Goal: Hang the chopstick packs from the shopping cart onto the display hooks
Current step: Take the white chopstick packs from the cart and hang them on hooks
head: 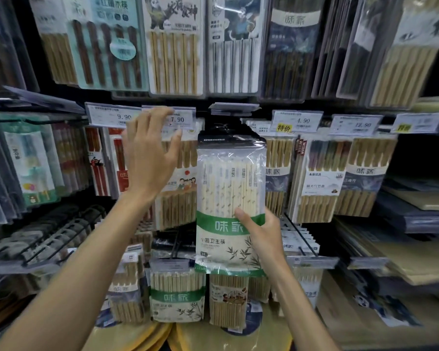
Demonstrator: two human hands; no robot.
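Note:
A clear chopstick pack [228, 188] with a green band and bamboo print stands upright in front of the middle row of the display. My right hand [261, 234] grips its lower right side, thumb across the front. The pack's top reaches a dark gap just under a price tag holder [235, 108]; the hook there is hidden behind the pack. My left hand [150, 153] is raised to the left of the pack with fingers spread, holding nothing, its fingertips near the 7.90 price tag [180, 119].
Hanging chopstick packs [173, 44] fill the rows above, beside and below. Price tags [297, 121] line the hook ends. An empty wire hook [299, 236] juts out at lower right. Flat boards [403, 252] are stacked on the right shelves.

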